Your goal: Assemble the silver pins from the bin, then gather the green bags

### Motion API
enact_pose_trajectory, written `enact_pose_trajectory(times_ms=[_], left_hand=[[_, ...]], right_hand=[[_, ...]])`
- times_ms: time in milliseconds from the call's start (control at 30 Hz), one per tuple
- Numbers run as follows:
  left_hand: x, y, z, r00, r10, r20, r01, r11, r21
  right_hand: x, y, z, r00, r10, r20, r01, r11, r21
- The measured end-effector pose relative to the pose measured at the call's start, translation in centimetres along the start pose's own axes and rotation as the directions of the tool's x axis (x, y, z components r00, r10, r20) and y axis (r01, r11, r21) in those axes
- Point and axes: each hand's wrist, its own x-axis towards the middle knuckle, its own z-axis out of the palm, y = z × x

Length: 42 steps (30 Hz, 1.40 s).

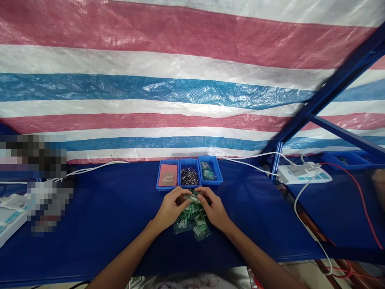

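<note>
My left hand [175, 204] and my right hand [212, 205] are close together over the blue table, thumbs and fingers pinched on a small clear plastic bag [193, 196] between them. Pale pieces show inside it, too small to name. Beneath my hands lies a pile of similar small bags [200, 228] with green and whitish contents. Just beyond my fingertips stand three blue bins side by side. The left bin [167, 188] holds a pink sheet and a small bag, the middle bin [190, 186] many dark metal pins or screws, the right bin [220, 176] small greenish bags.
White power strips lie at the right [319, 176] and far left [12, 220], with white cables along the table's back edge. A blue metal frame [325, 90] slants at the right. A striped tarp [180, 88] hangs behind. A red cable [359, 192] runs at the far right.
</note>
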Motion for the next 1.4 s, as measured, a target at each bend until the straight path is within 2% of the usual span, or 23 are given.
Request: enact_pose_trajectory(times_ms=[133, 367, 533, 733, 933, 1033, 1100, 1200, 1400], left_hand=[[0.1, 0.1, -0.1, 1.000, -0.012, -0.016, 0.013, 1.000, 0.010], [0.0, -0.2, 0.1, 0.994, -0.113, -0.003, 0.112, 0.992, -0.057], [0.2, -0.3, 0.0, 0.994, -0.109, 0.016, 0.110, 0.990, -0.094], [0.2, -0.4, -0.2, 0.992, -0.101, 0.072, 0.109, 0.987, -0.115], [0.0, -0.3, -0.2, 0.992, -0.111, 0.058, 0.118, 0.980, -0.158], [-0.2, 0.0, -0.3, 0.993, -0.103, 0.052, 0.109, 0.985, -0.130], [-0.3, 0.3, -0.3, 0.994, -0.099, 0.040, 0.103, 0.991, -0.088], [-0.4, 0.8, -0.3, 0.998, -0.047, 0.037, 0.048, 0.998, -0.027], [-0.6, 0.6, 0.3, 0.998, 0.069, 0.010, -0.070, 0.995, 0.075]], right_hand=[[-0.1, -0.2, -0.1, 1.000, -0.021, -0.002, 0.021, 0.999, -0.029], [0.0, -0.1, 0.3, 0.984, -0.175, -0.041, 0.171, 0.981, -0.095], [0.1, -0.3, 0.2, 0.971, -0.237, 0.015, 0.236, 0.956, -0.173], [0.4, -0.5, 0.0, 0.980, -0.190, -0.064, 0.181, 0.975, -0.129], [0.3, -0.2, -0.1, 0.989, -0.116, -0.091, 0.105, 0.987, -0.118], [0.1, 0.2, 0.1, 0.992, -0.076, -0.105, 0.063, 0.990, -0.128], [0.0, 0.6, 0.2, 0.988, -0.042, -0.151, 0.031, 0.997, -0.076], [-0.1, 1.0, 0.5, 0.983, -0.019, -0.183, 0.020, 1.000, 0.005], [-0.2, 0.6, 0.3, 0.994, -0.018, -0.108, 0.018, 1.000, 0.004]])
